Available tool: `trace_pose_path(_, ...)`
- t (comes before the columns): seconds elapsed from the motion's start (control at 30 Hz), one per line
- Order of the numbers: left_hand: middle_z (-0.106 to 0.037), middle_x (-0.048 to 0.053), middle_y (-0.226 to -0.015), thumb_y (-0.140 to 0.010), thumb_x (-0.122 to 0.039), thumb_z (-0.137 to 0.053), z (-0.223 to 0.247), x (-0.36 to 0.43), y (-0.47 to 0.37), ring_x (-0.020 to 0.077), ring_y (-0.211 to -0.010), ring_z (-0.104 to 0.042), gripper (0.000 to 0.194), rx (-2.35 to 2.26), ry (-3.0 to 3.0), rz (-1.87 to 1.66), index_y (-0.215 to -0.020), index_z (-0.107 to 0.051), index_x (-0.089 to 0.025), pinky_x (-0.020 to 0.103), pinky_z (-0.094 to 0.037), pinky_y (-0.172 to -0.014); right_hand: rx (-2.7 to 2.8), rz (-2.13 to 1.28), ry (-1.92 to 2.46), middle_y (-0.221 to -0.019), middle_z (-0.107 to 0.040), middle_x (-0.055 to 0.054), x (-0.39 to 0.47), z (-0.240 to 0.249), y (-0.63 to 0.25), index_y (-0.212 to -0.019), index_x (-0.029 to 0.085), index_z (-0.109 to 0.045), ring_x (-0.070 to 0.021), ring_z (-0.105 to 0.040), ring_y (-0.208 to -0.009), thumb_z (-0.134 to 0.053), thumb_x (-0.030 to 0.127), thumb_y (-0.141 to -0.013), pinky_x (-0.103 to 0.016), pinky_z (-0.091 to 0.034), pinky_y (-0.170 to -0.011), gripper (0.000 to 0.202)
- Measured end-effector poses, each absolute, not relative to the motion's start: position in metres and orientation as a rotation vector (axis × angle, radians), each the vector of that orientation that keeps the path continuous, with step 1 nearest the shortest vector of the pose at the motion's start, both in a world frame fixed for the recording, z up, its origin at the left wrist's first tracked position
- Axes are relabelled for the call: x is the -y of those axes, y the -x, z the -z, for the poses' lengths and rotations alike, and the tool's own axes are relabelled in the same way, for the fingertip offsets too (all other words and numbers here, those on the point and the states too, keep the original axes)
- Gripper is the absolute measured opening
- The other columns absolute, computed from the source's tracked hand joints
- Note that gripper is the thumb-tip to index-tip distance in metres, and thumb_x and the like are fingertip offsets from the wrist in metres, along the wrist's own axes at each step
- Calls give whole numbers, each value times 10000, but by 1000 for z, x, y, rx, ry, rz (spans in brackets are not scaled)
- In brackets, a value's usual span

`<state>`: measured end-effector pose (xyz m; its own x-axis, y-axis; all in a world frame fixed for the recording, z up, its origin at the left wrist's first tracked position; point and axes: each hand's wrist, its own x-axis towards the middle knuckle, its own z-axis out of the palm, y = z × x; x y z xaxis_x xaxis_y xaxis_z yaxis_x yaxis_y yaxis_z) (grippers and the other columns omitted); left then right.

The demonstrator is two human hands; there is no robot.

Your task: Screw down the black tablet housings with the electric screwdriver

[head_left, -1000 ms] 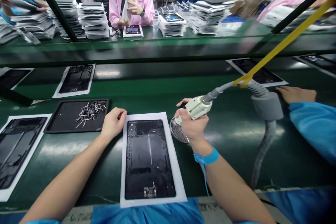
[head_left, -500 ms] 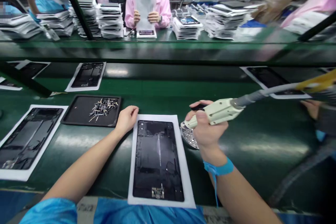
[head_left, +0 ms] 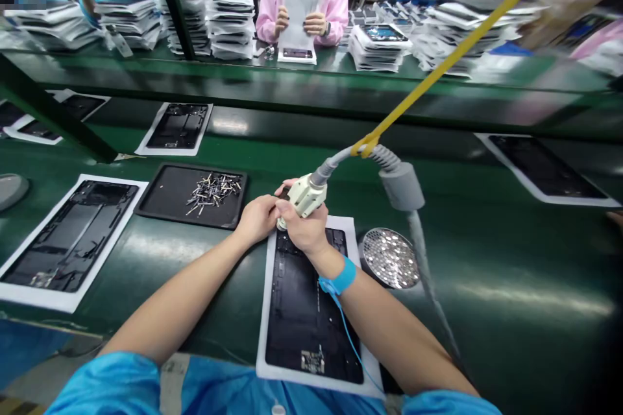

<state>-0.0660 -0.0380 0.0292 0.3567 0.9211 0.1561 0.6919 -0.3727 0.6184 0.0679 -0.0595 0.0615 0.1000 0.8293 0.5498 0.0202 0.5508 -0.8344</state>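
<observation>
Tablet housing (head_left: 299,318), black, lies uncovered on a white sheet (head_left: 292,376), right of the black tray (head_left: 160,198) and nearer the person than it. Right hand (head_left: 307,229): fingers closed round a corded cream tool (head_left: 308,194), its nose near the housing's far left corner; contact cannot be confirmed. Left hand (head_left: 257,219): just right of the tray, fingers curled, tips gathered at the tool's nose; whether they pinch anything small cannot be told. Small loose parts (head_left: 214,191) are heaped inside the tray; a round dish (head_left: 390,258) stands farther right of the tray, past the housing.

Progress, as judged: a small board (head_left: 313,362) sits at the housing's near end; far-corner work appears under way, its result hidden by hands. Outstanding steps: undeterminable. Markings: no brand, label or writing legible
</observation>
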Motion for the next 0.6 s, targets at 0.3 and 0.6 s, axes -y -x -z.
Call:
trace_pose_path(0.3,-720,84,-913,-918,-213,-545,-29,39,65,219,-872,-675,164,-1415,-2129,-690,-874,-700,-176,296,-530,-796,1315,-749,889,-915,-732,-35,59,-51,-66,-1047,225,-675,-195,-698,-796,-749,445,-844,-369,-591,-815,308)
trace_pose_path(0.6,-743,74,-916,-922,-276,-512,-32,35,71,227,-857,-688,219,-1387,-2144,-760,-908,-714,-191,325,-542,-817,1226,-843,745,-968,-695,-5,66,-73,-86,-1141,272,-614,-155,-690,-760,-754,446,-866,-316,-612,-706,354)
